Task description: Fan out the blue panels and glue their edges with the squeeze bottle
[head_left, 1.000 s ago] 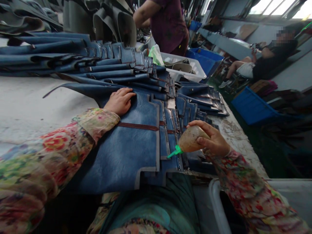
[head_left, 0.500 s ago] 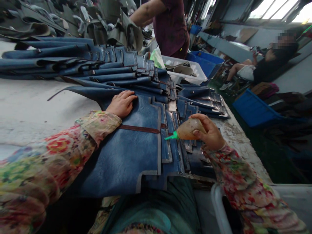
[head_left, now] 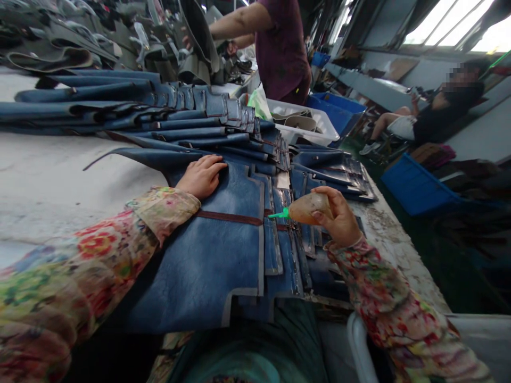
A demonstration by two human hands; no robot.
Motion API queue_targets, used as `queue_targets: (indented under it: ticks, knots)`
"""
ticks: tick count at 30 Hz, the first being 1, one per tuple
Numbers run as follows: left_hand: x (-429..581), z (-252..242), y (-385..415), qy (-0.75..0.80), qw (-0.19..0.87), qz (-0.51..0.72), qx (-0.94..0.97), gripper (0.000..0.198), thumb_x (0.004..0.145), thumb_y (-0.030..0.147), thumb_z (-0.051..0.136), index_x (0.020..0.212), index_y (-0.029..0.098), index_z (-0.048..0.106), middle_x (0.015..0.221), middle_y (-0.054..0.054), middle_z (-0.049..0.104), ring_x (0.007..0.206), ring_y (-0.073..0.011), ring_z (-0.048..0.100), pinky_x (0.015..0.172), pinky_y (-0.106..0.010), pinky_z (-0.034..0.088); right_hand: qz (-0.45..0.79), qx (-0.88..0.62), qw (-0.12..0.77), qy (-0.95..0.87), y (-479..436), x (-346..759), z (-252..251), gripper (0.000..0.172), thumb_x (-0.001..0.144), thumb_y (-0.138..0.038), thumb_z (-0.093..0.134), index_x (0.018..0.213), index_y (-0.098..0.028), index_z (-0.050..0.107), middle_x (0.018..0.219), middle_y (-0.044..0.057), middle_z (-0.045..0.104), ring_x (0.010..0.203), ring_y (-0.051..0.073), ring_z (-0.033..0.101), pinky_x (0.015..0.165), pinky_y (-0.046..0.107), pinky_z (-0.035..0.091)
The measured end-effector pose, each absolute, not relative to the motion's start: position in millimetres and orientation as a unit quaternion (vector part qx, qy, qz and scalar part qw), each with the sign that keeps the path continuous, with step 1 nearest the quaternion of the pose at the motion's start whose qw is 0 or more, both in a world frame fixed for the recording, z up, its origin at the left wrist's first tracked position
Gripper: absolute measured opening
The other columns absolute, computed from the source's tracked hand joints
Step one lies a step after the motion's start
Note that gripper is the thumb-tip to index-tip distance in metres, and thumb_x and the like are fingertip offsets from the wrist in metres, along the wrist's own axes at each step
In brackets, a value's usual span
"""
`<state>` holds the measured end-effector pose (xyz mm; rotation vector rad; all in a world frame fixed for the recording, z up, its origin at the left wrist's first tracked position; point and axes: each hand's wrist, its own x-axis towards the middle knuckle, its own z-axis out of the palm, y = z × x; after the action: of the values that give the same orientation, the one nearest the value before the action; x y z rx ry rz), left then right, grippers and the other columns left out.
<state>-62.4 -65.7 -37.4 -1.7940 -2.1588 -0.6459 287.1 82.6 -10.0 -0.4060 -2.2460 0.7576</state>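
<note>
One cloudy amber bottle (head_left: 306,209) is tipped on its side above the layered panels (head_left: 272,252), its green nozzle (head_left: 284,214) pointing to nine o'clock. The tip sits near the grey border (head_left: 261,260) of the top panel (head_left: 215,258); whether it touches anything, I cannot tell. The right hand (head_left: 338,218) is clamped on the bottle from three o'clock, thumb on the near side, fingers curled over the far side. From the bottle, the top panel lies at eight o'clock, crossed by a brown strap (head_left: 231,218). The left hand (head_left: 203,176), towards ten o'clock, lies palm down on that panel, fingers close together and stretched out. Folded panels (head_left: 171,126) crowd the table (head_left: 80,186) at ten o'clock, and a smaller pile (head_left: 333,170) lies at one. A white tub (head_left: 307,136) stands at twelve, with a blue bin (head_left: 341,113) just beyond it. Between eleven and twelve, a person in a purple top (head_left: 281,50) holds a grey piece (head_left: 200,37). At two, a second person (head_left: 433,122) sits with a blue crate (head_left: 413,186) nearer by at three.
</note>
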Motion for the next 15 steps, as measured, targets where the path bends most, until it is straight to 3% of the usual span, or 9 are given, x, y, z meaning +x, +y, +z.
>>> queue_targets:
  ticks: [15]
  knots:
    - [-61,-36,-66,-0.749,0.133,-0.203,-0.616,0.045,0.089,0.025,0.036,0.128,0.020,0.057,0.142,-0.010,0.049,0.133,-0.0273,0.041,0.105,-0.048,0.038,0.266,-0.186,0.381,-0.866,128,239,-15,0.048,0.080,-0.049,0.065,0.118,-0.023,0.051,0.119,0.009,0.053,0.112,0.025,0.052,0.103,0.045,0.039]
